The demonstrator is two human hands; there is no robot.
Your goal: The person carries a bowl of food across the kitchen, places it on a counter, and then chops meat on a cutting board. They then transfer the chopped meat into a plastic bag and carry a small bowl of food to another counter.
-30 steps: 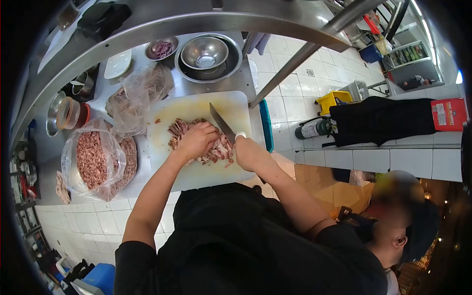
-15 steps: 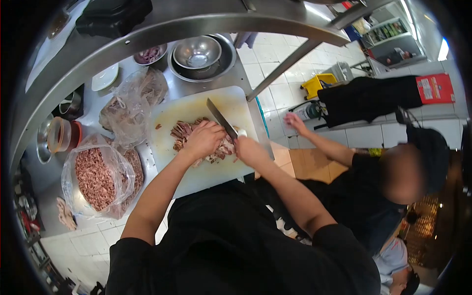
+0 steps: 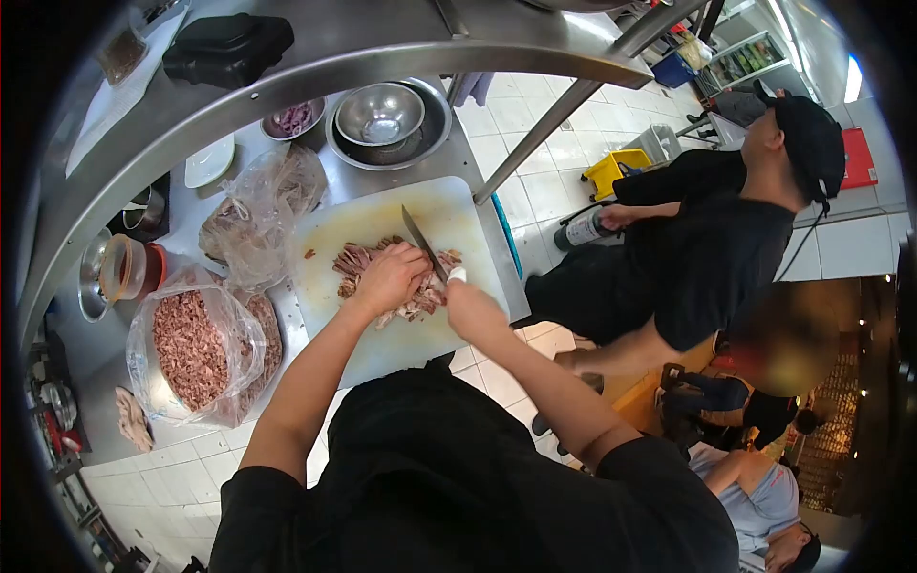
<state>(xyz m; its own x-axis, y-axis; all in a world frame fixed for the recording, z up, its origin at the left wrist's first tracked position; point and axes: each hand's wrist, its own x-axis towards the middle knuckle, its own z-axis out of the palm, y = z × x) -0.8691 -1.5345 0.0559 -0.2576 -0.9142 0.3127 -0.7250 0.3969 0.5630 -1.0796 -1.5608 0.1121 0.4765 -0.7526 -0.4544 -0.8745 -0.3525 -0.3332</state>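
Observation:
On the white cutting board [image 3: 382, 353] lies a pile of sliced meat [image 3: 351, 260], brown strips at its left and paler pieces below. My left hand [image 3: 392, 279] presses down on the pile, its fingers curled together on the meat beside the blade. In my right hand [image 3: 475, 310] is a kitchen knife [image 3: 420, 237], gripped by its white handle. The blade points up and to the left across the board, close to the left fingertips. Part of the meat is hidden under my left hand.
Left of the board are an open plastic bag of chopped meat [image 3: 189, 349] and another crumpled plastic bag [image 3: 258, 224]. Nested steel bowls [image 3: 380, 116] stand behind it. A steel shelf edge [image 3: 382, 72] crosses above. A co-worker in black [image 3: 716, 215] stands to the right.
The knife and my right hand have shifted slightly left, closer to my left hand. The co-worker on the right has moved toward the back and turned away.

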